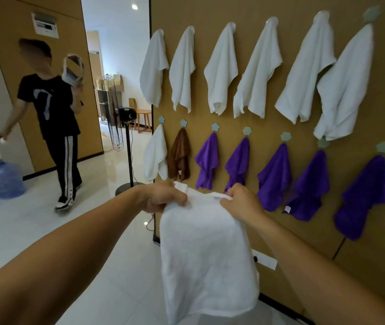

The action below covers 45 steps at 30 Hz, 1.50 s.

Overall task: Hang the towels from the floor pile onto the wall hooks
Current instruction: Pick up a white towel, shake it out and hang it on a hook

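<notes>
The tan panelled wall (pixel 304 242) is nearly full. Six white hung towels (pixel 222 66) fill its upper row; below hang a small white cloth (pixel 155 158), a brown cloth (pixel 179 156) and five purple cloths (pixel 274 177), each draped from one point. In front, low down, hangs the large white terry towel (pixel 208 254), held by its top edge so its length falls straight (ready, I judge, for a hook). A person in black clothes (pixel 53 109) at far left, a black fan stand (pixel 128 146) by the wall's edge and a blue water bottle (pixel 5 178) are all apart from it. The left hand (pixel 165 198) grips a bunched corner and the right hand (pixel 240 200) pinches the edge, the two apart. The pale flower-shaped hooks (pixel 247 130) all look taken; no free one shows.
</notes>
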Each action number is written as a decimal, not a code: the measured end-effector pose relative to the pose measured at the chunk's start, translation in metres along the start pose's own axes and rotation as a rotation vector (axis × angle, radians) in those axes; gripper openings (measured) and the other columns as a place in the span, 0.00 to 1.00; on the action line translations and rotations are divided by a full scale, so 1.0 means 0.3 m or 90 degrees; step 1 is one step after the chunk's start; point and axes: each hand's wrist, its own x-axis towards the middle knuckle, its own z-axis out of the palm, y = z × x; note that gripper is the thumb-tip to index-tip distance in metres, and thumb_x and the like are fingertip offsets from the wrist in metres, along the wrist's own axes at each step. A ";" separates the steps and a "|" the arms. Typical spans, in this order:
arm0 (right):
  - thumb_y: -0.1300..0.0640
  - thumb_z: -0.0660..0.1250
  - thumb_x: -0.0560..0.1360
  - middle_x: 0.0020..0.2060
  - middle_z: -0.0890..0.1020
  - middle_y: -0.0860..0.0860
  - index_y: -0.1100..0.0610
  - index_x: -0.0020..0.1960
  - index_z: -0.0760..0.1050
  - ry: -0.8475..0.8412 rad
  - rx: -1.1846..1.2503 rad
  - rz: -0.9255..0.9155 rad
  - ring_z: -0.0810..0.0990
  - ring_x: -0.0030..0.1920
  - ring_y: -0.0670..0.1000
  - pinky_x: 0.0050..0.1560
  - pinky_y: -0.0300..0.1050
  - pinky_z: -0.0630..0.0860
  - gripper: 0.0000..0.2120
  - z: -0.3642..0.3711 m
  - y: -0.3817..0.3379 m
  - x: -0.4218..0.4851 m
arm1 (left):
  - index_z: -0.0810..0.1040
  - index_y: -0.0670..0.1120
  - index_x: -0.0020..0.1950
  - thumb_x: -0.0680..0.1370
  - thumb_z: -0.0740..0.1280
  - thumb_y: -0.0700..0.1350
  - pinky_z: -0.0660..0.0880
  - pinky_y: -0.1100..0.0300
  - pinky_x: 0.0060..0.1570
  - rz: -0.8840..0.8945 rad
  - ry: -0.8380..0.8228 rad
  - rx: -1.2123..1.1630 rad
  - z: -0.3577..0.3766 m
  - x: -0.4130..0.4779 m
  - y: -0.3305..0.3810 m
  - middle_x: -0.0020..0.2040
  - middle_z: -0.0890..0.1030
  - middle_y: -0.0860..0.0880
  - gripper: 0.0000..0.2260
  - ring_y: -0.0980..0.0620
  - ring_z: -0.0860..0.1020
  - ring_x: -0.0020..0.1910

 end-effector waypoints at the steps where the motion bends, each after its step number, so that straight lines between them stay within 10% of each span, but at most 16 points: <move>1: 0.53 0.66 0.71 0.39 0.79 0.58 0.54 0.34 0.68 0.003 -0.013 0.009 0.76 0.43 0.60 0.39 0.46 0.69 0.10 -0.012 0.020 0.006 | 0.71 0.33 0.63 0.63 0.70 0.33 0.80 0.47 0.49 -0.010 0.019 0.006 -0.006 0.001 -0.003 0.57 0.80 0.35 0.28 0.38 0.81 0.52; 6: 0.58 0.65 0.75 0.40 0.80 0.57 0.59 0.47 0.79 0.001 0.482 0.258 0.77 0.36 0.54 0.32 0.40 0.72 0.06 -0.122 0.121 -0.002 | 0.77 0.37 0.58 0.64 0.68 0.40 0.76 0.44 0.58 -0.015 0.061 -0.001 -0.054 0.009 -0.051 0.54 0.83 0.39 0.23 0.39 0.81 0.53; 12: 0.58 0.59 0.80 0.50 0.82 0.62 0.66 0.57 0.73 0.083 0.830 0.379 0.79 0.45 0.58 0.52 0.53 0.76 0.13 -0.223 0.225 -0.081 | 0.78 0.40 0.60 0.73 0.71 0.47 0.77 0.48 0.57 -0.036 -0.015 -0.070 -0.039 0.064 -0.068 0.55 0.83 0.41 0.18 0.43 0.81 0.54; 15: 0.56 0.55 0.83 0.66 0.72 0.65 0.70 0.71 0.64 0.105 0.825 0.388 0.76 0.50 0.59 0.69 0.54 0.67 0.22 -0.250 0.304 -0.123 | 0.79 0.40 0.59 0.76 0.68 0.44 0.79 0.53 0.51 -0.011 -0.044 -0.086 -0.003 0.102 -0.050 0.55 0.83 0.43 0.14 0.46 0.82 0.52; 20: 0.51 0.66 0.79 0.54 0.81 0.58 0.64 0.65 0.72 0.239 0.646 0.411 0.80 0.41 0.52 0.38 0.47 0.78 0.21 -0.304 0.425 -0.200 | 0.82 0.41 0.41 0.76 0.66 0.40 0.77 0.54 0.43 -0.043 0.009 -0.095 0.081 0.171 -0.041 0.42 0.84 0.43 0.07 0.46 0.82 0.40; 23: 0.48 0.66 0.78 0.55 0.81 0.60 0.62 0.56 0.76 0.273 0.600 0.409 0.80 0.45 0.54 0.46 0.51 0.78 0.18 -0.356 0.502 -0.219 | 0.75 0.42 0.40 0.75 0.65 0.37 0.75 0.56 0.37 -0.004 0.142 -0.177 0.161 0.245 -0.023 0.35 0.78 0.45 0.05 0.48 0.77 0.34; 28: 0.52 0.66 0.78 0.58 0.80 0.61 0.63 0.57 0.78 0.279 0.517 0.399 0.78 0.53 0.56 0.59 0.53 0.75 0.16 -0.461 0.647 -0.266 | 0.77 0.41 0.47 0.75 0.67 0.39 0.76 0.54 0.42 0.038 0.211 -0.122 0.342 0.364 0.037 0.44 0.79 0.44 0.03 0.48 0.78 0.41; 34: 0.52 0.70 0.76 0.51 0.80 0.54 0.65 0.63 0.75 0.298 0.515 0.410 0.77 0.40 0.48 0.42 0.42 0.75 0.22 -0.590 0.861 -0.299 | 0.78 0.39 0.55 0.73 0.70 0.40 0.77 0.51 0.46 -0.027 0.096 -0.004 0.518 0.469 0.087 0.51 0.81 0.42 0.12 0.44 0.79 0.50; 40: 0.58 0.72 0.74 0.66 0.74 0.57 0.63 0.70 0.69 0.332 0.502 0.394 0.74 0.64 0.57 0.66 0.52 0.71 0.27 -0.694 1.040 -0.315 | 0.74 0.47 0.43 0.70 0.71 0.43 0.66 0.58 0.35 -0.063 0.135 0.028 0.716 0.552 0.163 0.39 0.74 0.49 0.06 0.51 0.71 0.37; 45: 0.63 0.69 0.76 0.60 0.79 0.58 0.61 0.62 0.78 0.359 0.530 0.352 0.78 0.48 0.49 0.50 0.39 0.76 0.14 -0.754 1.145 -0.316 | 0.78 0.46 0.51 0.70 0.71 0.42 0.67 0.57 0.37 0.008 0.150 -0.012 0.840 0.626 0.192 0.45 0.78 0.51 0.10 0.52 0.73 0.41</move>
